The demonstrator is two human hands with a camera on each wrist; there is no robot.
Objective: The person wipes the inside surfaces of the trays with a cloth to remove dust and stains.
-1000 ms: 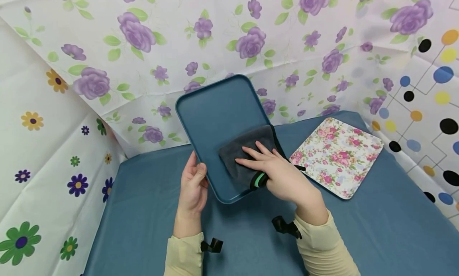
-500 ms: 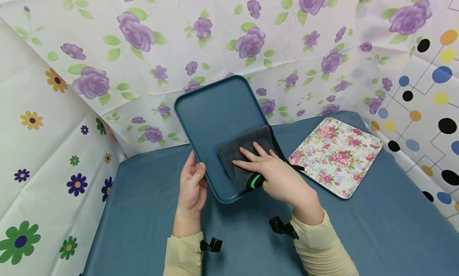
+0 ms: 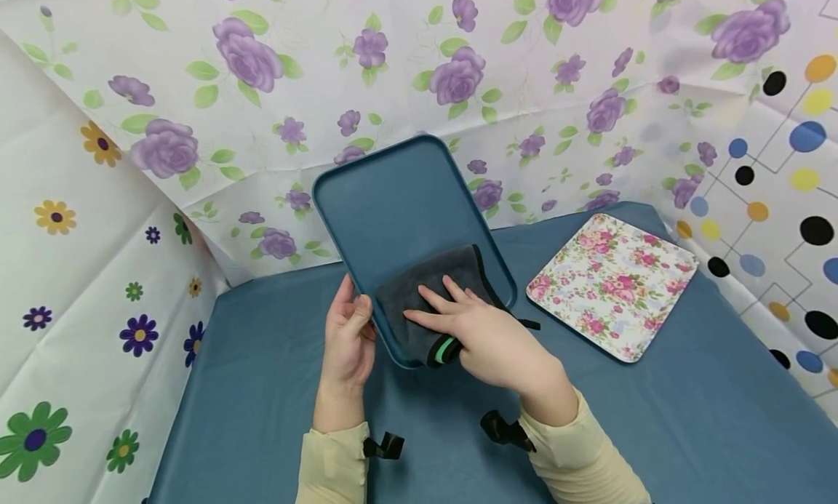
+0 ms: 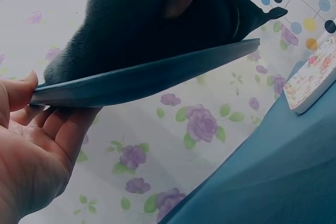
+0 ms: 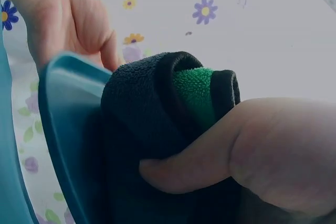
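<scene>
My left hand (image 3: 348, 338) grips the left rim of a blue rectangular tray (image 3: 393, 206), its thumb over the edge and fingers underneath. The tray is held tilted above the table. A folded dark grey towel (image 3: 399, 304) with black edging and a green inside lies against its lower part. My right hand (image 3: 494, 340) presses on this towel with fingers spread and fairly straight. In the right wrist view its thumb (image 5: 181, 174) lies along the towel's side, near the green fold (image 5: 194, 90). From the left wrist, the tray shows edge-on with the towel (image 4: 136, 24) above it.
A square board or tray with a pink floral pattern (image 3: 615, 286) lies on the right of the blue-covered table (image 3: 268, 388). Flower-printed sheets (image 3: 294, 75) stand behind and at the left; a dotted sheet (image 3: 785, 198) stands at the right. Black camera mounts (image 3: 385, 446) sit at both wrists.
My right hand and the towel have slid left and downward across the tray, uncovering more of its right side. The tray has shifted slightly left; my left hand keeps its grip.
</scene>
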